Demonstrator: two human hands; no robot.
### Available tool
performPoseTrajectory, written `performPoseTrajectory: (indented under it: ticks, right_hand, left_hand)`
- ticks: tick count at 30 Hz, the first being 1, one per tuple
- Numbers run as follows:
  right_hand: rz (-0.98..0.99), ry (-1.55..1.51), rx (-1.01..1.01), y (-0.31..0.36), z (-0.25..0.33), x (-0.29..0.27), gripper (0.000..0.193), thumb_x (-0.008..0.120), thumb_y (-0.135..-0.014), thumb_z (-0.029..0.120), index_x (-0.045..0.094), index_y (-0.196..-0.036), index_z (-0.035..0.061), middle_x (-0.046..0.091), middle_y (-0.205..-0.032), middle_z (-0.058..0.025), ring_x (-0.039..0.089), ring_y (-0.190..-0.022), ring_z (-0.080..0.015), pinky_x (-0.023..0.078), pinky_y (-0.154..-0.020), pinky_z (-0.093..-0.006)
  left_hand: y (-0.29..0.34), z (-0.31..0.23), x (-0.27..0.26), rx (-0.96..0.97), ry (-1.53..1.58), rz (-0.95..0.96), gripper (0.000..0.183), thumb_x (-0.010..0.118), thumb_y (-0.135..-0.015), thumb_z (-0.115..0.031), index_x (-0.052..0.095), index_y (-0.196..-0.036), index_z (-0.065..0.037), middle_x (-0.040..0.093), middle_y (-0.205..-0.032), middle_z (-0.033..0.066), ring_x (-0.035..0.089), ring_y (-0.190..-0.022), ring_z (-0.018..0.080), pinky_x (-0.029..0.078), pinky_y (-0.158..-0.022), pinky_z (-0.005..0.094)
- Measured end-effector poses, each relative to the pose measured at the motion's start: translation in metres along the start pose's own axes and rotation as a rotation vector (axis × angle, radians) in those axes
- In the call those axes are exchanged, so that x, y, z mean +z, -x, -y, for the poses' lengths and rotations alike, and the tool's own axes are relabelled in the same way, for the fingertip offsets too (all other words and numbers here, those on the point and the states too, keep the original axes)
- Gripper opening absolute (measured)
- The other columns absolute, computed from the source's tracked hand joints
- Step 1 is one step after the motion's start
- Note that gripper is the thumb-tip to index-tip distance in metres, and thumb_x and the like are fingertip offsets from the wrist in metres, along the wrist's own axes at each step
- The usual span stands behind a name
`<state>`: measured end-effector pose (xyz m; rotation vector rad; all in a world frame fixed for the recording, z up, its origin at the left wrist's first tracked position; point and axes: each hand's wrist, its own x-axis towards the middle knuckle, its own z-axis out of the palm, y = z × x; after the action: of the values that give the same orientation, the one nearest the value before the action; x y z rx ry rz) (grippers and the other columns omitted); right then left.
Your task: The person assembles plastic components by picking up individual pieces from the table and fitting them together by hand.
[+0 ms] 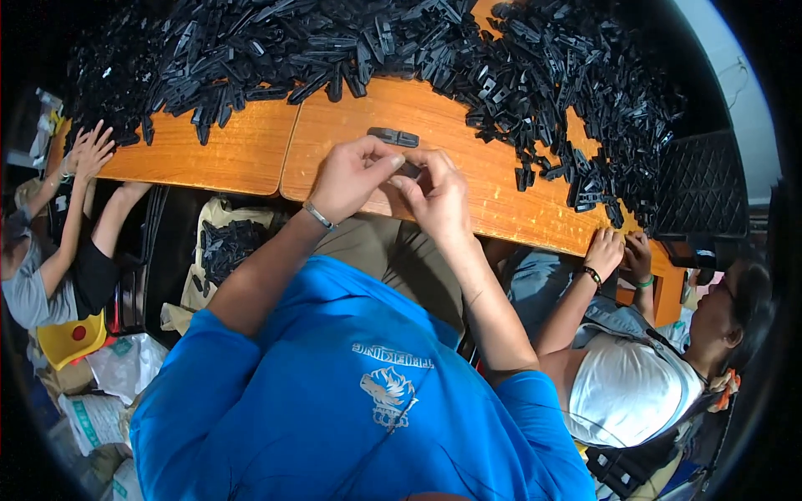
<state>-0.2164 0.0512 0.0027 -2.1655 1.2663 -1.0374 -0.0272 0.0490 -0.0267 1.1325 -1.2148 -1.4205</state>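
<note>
Head view: an orange-brown wooden worktop [234, 150] made of two boards butted together, its far half buried under a heap of small black plastic parts [401, 42]. A black crate [702, 184] stands at the right end. Other people's hands work at the left edge [88, 150] and the right edge [618, 250]. The left hand [351, 179] and right hand [439, 196] meet over the near edge, fingertips pinched together on a small black part [409, 169], mostly hidden, so its axis cannot be told. Just beyond lies a loose black clip [393, 136], its long axis running left to right along the worktop.
</note>
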Motion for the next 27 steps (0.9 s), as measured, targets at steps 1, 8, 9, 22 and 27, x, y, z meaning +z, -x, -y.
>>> performPoseTrajectory:
  ticks: [1, 8, 9, 22, 27]
  right_hand:
    - [-0.039, 0.064, -0.094, -0.002, -0.005, 0.001, 0.033, 0.083, -0.085, 0.004, 0.071, -0.116, 0.0036, 0.070, -0.106, -0.0186, 0.072, -0.091, -0.0419, 0.059, -0.073, -0.0453]
    - [-0.052, 0.244, 0.038, -0.039, -0.024, -0.008, 0.027, 0.086, -0.085, 0.011, 0.078, -0.110, 0.0052, 0.071, -0.105, -0.0136, 0.073, -0.090, -0.0362, 0.059, -0.075, -0.0449]
    - [-0.035, 0.253, 0.031, -0.042, -0.033, -0.004, 0.029, 0.088, -0.083, 0.012, 0.080, -0.110, 0.0059, 0.071, -0.103, -0.0132, 0.073, -0.089, -0.0355, 0.059, -0.075, -0.0443]
    - [0.130, 0.054, -0.165, -0.067, -0.061, 0.006, 0.026, 0.088, -0.081, 0.008, 0.079, -0.104, 0.0008, 0.073, -0.099, -0.0160, 0.073, -0.088, -0.0350, 0.058, -0.077, -0.0409]
    - [0.137, -0.056, -0.190, -0.046, -0.049, 0.017, 0.027, 0.088, -0.084, 0.009, 0.080, -0.109, 0.0018, 0.071, -0.099, -0.0146, 0.071, -0.085, -0.0312, 0.057, -0.077, -0.0383]
  left_hand:
    - [-0.003, 0.003, 0.001, -0.002, 0.001, -0.002, 0.020, 0.073, -0.105, -0.017, 0.072, -0.107, 0.003, 0.075, -0.100, 0.0033, 0.070, -0.089, 0.0051, 0.056, -0.078, 0.0239]
    - [-0.036, -0.004, -0.015, 0.495, -0.736, -0.331, 0.023, 0.082, -0.087, -0.004, 0.075, -0.109, -0.002, 0.068, -0.104, 0.0098, 0.068, -0.100, 0.0284, 0.056, -0.084, 0.0382]
    - [-0.041, -0.001, -0.018, 0.501, -0.806, -0.292, 0.023, 0.083, -0.085, -0.005, 0.075, -0.107, -0.003, 0.067, -0.102, 0.0096, 0.067, -0.102, 0.0302, 0.055, -0.086, 0.0405]
    - [-0.048, 0.007, -0.017, 0.484, -0.868, -0.236, 0.014, 0.083, -0.084, -0.012, 0.075, -0.094, -0.006, 0.064, -0.103, 0.0127, 0.063, -0.108, 0.0355, 0.054, -0.091, 0.0466]
    - [-0.016, 0.000, -0.033, 0.426, -0.914, -0.203, 0.015, 0.082, -0.086, -0.013, 0.075, -0.097, -0.006, 0.063, -0.099, 0.0123, 0.062, -0.105, 0.0363, 0.053, -0.090, 0.0463]
